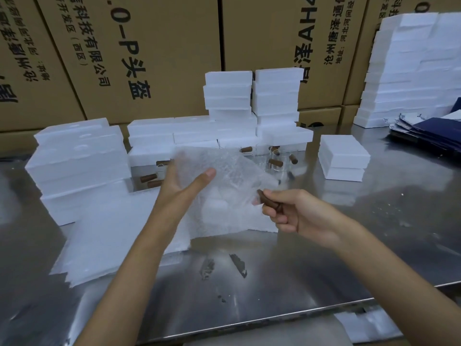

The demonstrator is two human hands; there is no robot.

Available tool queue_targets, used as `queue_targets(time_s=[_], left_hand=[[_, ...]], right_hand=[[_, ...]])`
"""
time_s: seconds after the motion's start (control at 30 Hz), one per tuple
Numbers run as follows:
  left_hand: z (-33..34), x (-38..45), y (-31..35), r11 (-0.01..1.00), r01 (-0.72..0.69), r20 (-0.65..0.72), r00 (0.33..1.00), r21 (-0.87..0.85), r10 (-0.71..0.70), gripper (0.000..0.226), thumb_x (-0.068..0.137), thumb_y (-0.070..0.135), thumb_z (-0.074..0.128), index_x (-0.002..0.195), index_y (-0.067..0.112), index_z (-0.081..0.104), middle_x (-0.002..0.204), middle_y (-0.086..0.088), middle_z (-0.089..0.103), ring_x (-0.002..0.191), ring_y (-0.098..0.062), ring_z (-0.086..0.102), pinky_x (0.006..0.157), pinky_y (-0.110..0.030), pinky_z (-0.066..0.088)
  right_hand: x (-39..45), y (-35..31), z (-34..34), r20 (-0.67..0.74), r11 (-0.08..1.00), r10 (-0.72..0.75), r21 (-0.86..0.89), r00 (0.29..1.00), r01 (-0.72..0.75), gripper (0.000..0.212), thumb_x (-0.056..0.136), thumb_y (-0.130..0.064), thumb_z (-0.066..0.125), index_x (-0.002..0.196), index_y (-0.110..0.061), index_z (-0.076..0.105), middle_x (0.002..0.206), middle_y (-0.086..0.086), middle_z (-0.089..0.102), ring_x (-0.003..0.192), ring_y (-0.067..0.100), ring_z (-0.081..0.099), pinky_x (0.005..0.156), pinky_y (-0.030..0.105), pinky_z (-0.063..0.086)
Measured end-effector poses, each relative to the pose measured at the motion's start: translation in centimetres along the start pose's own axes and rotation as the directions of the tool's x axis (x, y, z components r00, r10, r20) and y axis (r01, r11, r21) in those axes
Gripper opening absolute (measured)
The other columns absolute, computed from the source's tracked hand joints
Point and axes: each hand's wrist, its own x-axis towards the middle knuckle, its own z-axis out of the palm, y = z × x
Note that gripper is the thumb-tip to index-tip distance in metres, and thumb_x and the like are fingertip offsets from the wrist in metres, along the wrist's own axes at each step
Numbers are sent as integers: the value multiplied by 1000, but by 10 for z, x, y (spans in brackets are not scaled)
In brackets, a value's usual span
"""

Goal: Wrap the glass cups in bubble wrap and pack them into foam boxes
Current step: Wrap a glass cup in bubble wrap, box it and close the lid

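Right hand [287,212] grips a brown handle [270,203], its long axis pointing up-left into the bubble wrap [229,171], which the left hand [184,186] pinches between thumb and fingers just beside it, above the desk [274,283].

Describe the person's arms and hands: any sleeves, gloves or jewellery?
The left hand and right hand are bare: no gloves, rings or markings visible. The left forearm and right forearm are uncovered to the picture's edge, with no sleeve, watch or bracelet in view.
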Motion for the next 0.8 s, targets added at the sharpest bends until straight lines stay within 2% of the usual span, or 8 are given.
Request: queue_targets(time_s=[0.1, 0.17, 0.27, 0.33, 0.43, 0.63, 0.7, 0.8], left_hand=[[9, -4, -11, 983, 137, 188, 976, -123, -112, 87, 52, 75, 83, 128, 41, 57, 129, 14, 65, 105, -4, 69, 93, -30, 55], [20, -5, -18, 964, 198, 229, 961, -176, -156, 89, 61, 71, 81, 134, 26, 54, 133, 4, 65, 110, -13, 69, 102, -42, 50], [31, -9, -18, 921, 189, 315, 946, -341, -78, 73, 77, 60, 76, 134, 18, 59, 133, -7, 65, 119, -24, 64, 100, -41, 52], [35, -12, -14, 906, 188, 325, 944, -379, -60, 61, 80, 58, 74, 127, 21, 65, 127, -11, 68, 115, -31, 66, 96, -42, 55], [45, -16, -12, 901, 242, 308, 943, -361, -130, 68, 76, 57, 78, 130, 18, 63, 124, -12, 70, 113, -32, 67, 104, -50, 48], [58, -18, -9, 828, 366, 304, 919, -426, -250, 68, 74, 45, 83, 129, 11, 62, 118, -14, 72, 109, -31, 69, 99, -56, 51], [58, -18, -9, 809, 384, 326, 911, -445, -253, 70, 74, 44, 84, 131, 12, 61, 119, -13, 71, 110, -29, 69, 94, -53, 55], [58, -18, -10, 767, 399, 357, 904, -502, -236, 58, 75, 42, 83, 123, 12, 69, 120, -13, 71, 110, -28, 69, 94, -48, 56]], right_hand=[[2, 2, 8, -22, 995, -72, -76, 997, 70, 27, 102, -23, 50, 87, -22, 72, 75, 3, 55, 57, 10, 39, 46, 22, 28], [3, 6, 16, -37, 985, -120, -131, 992, 114, 20, 102, -22, 52, 89, -21, 66, 79, 6, 61, 59, 11, 43, 49, 25, 30], [3, 13, 25, -51, 975, -141, -183, 989, 130, 12, 104, -26, 49, 100, -17, 56, 79, 3, 65, 61, 12, 47, 49, 25, 32], [3, 17, 29, -62, 963, -122, -249, 991, 103, 16, 104, -33, 48, 106, -18, 55, 77, 0, 63, 61, 13, 46, 50, 25, 33], [4, 24, 36, -88, 916, -130, -392, 988, 86, 12, 99, -40, 50, 106, -35, 58, 67, -7, 55, 57, 10, 41, 50, 21, 33], [5, 26, 46, -127, 917, -224, -363, 966, 165, 30, 99, -18, 48, 85, -42, 62, 52, -9, 44, 45, 5, 35, 44, 15, 30], [4, 25, 46, -125, 914, -241, -364, 962, 182, 32, 100, -14, 47, 85, -37, 63, 48, -13, 44, 44, 4, 34, 45, 12, 31], [4, 22, 44, -136, 880, -250, -446, 959, 166, 19, 102, -21, 48, 91, -20, 63, 47, -6, 48, 41, 5, 38, 46, 13, 33]])
